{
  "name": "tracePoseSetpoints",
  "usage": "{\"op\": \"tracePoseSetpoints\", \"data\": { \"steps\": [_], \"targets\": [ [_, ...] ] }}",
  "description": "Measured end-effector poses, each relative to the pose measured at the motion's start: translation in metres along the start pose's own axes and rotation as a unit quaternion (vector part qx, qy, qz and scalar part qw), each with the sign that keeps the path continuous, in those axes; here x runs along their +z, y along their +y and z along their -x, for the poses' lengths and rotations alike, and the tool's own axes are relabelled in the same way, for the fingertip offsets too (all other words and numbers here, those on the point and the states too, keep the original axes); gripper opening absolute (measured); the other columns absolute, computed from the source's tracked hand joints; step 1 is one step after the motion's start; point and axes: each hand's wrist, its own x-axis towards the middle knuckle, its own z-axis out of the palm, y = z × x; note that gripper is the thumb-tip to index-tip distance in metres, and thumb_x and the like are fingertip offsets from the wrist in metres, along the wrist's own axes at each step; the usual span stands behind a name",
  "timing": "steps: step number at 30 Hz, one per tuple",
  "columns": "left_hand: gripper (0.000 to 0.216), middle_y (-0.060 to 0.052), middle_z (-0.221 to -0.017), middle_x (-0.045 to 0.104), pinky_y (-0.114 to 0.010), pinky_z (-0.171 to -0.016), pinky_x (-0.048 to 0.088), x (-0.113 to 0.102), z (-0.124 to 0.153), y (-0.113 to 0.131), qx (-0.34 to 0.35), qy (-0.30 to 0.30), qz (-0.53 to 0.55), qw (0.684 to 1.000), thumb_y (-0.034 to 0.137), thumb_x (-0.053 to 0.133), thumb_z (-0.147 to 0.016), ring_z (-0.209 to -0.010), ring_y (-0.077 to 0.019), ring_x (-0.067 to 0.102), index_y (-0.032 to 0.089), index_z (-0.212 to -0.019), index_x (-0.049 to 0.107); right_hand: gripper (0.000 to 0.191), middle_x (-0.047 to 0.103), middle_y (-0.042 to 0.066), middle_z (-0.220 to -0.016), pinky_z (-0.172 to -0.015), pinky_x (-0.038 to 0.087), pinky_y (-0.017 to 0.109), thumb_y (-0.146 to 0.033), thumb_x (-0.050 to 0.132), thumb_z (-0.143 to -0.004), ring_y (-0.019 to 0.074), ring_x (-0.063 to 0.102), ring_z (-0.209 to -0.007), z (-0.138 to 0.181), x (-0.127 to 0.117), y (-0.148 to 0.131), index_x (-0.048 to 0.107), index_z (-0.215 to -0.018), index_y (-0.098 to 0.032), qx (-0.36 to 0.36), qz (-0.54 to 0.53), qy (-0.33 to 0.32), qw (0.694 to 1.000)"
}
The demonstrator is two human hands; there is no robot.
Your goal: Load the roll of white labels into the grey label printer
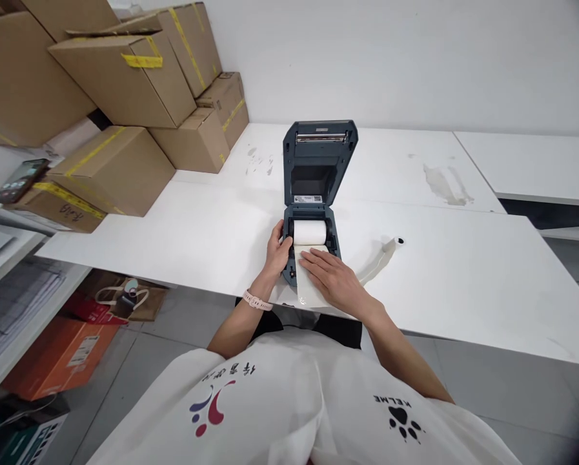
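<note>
Our left hand (278, 253) grips the opened printer (313, 179) by its left edge; our right hand (334, 278) lies flat and outstretched on the paper strip (305, 290) at its front. The printer stands on the white table (468, 278), a paper roll (310, 232) inside it and a thin roll (391, 245) to its right.

Raised printer lid (335, 165) barring the back, boxes (117, 84) crowding far left, open tabletop (473, 271) right of small roll (390, 247)
</note>
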Motion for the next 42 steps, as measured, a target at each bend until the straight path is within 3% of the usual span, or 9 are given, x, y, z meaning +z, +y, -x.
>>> {"op": "tracePoseSetpoints", "data": {
  "steps": [7,15,19,24,27,30,36,40,42],
  "targets": [
    [0.062,-0.013,-0.168,0.041,-0.041,-0.125,0.040,-0.002,0.002,-0.001,-0.002,-0.003,-0.017,1.000,0.034,0.054,-0.098,-0.155,-0.0267,0.042,0.022,-0.157,0.040,0.053,0.048,0.012,-0.163,-0.121,0.047,0.057,-0.039,0.043,-0.108,0.0345,0.041,-0.155,0.003,0.010,-0.007,0.052,-0.154,-0.015,0.007,-0.008,0.010,1.000],
    [0.063,-0.012,-0.167,0.042,-0.043,-0.126,0.038,-0.001,0.001,0.000,0.004,-0.005,0.013,1.000,0.040,0.058,-0.096,-0.154,-0.0278,0.042,0.023,-0.155,0.042,0.051,0.048,0.008,-0.164,-0.122,0.045,0.060,-0.040,0.049,-0.106,0.0336,0.038,-0.157,0.008,0.009,0.002,0.052,-0.155,-0.024,-0.004,-0.080,0.012,0.997],
    [0.072,-0.009,-0.172,0.035,-0.043,-0.127,0.037,0.000,0.024,0.008,-0.036,-0.006,0.008,0.999,0.052,0.058,-0.097,-0.159,-0.0294,0.034,0.026,-0.160,0.035,0.043,0.060,0.005,-0.154,-0.119,0.050,0.055,-0.047,0.055,-0.103,0.0305,0.054,-0.146,0.004,-0.010,0.017,0.063,-0.143,-0.033,0.000,-0.204,0.067,0.977],
    [0.075,0.004,-0.175,0.027,-0.041,-0.129,0.036,-0.006,0.063,0.013,-0.105,-0.026,0.054,0.993,0.062,0.056,-0.096,-0.162,-0.0291,0.026,0.037,-0.162,0.032,0.068,0.049,0.002,-0.163,-0.126,0.037,0.058,-0.076,0.047,-0.096,0.0301,0.043,-0.154,-0.071,-0.059,0.081,0.049,-0.153,-0.039,0.111,-0.287,0.344,0.887],
    [0.067,0.000,-0.170,0.040,-0.044,-0.128,0.036,-0.014,0.070,0.010,-0.115,-0.002,0.082,0.990,0.062,0.051,-0.097,-0.159,-0.0300,0.034,0.033,-0.157,0.044,0.087,0.045,-0.002,-0.166,-0.125,0.035,0.061,-0.092,0.016,-0.089,0.0306,0.034,-0.159,-0.131,-0.085,0.117,0.044,-0.154,-0.042,0.108,-0.364,0.309,0.872],
    [0.068,-0.004,-0.168,0.044,-0.049,-0.125,0.039,-0.023,0.066,0.008,-0.138,0.000,0.101,0.985,0.066,0.046,-0.097,-0.155,-0.0314,0.041,0.031,-0.155,0.048,0.105,0.054,0.000,-0.157,-0.123,0.040,0.058,-0.099,0.002,-0.077,0.0327,0.039,-0.155,-0.153,-0.096,0.121,0.052,-0.148,-0.039,0.064,-0.409,0.260,0.872],
    [0.074,-0.004,-0.176,0.025,-0.048,-0.125,0.037,-0.038,0.051,0.029,-0.137,0.015,0.120,0.983,0.071,0.038,-0.097,-0.161,-0.0292,0.031,0.032,-0.161,0.037,0.091,0.060,-0.004,-0.152,-0.128,0.033,0.058,-0.095,0.012,-0.086,0.0324,0.039,-0.155,-0.073,-0.064,0.071,0.065,-0.134,-0.039,0.079,-0.483,0.242,0.838],
    [0.080,-0.001,-0.178,0.020,-0.048,-0.130,0.029,-0.029,0.050,0.049,-0.121,-0.012,0.106,0.987,0.076,0.040,-0.095,-0.164,-0.0290,0.019,0.034,-0.162,0.032,0.051,0.042,-0.010,-0.167,-0.134,0.015,0.054,-0.075,0.059,-0.090,0.0281,0.017,-0.164,-0.015,-0.026,0.045,0.069,-0.128,-0.042,0.121,-0.423,0.214,0.872],
    [0.088,-0.001,-0.178,0.019,-0.046,-0.130,0.030,-0.020,0.053,0.049,-0.133,-0.023,0.098,0.986,0.072,0.057,-0.090,-0.164,-0.0308,0.020,0.034,-0.164,0.028,0.057,0.034,-0.009,-0.171,-0.135,0.013,0.054,-0.063,0.073,-0.086,0.0276,0.015,-0.165,-0.002,-0.011,0.037,0.061,-0.139,-0.044,0.169,-0.429,0.222,0.859]
  ]
}}
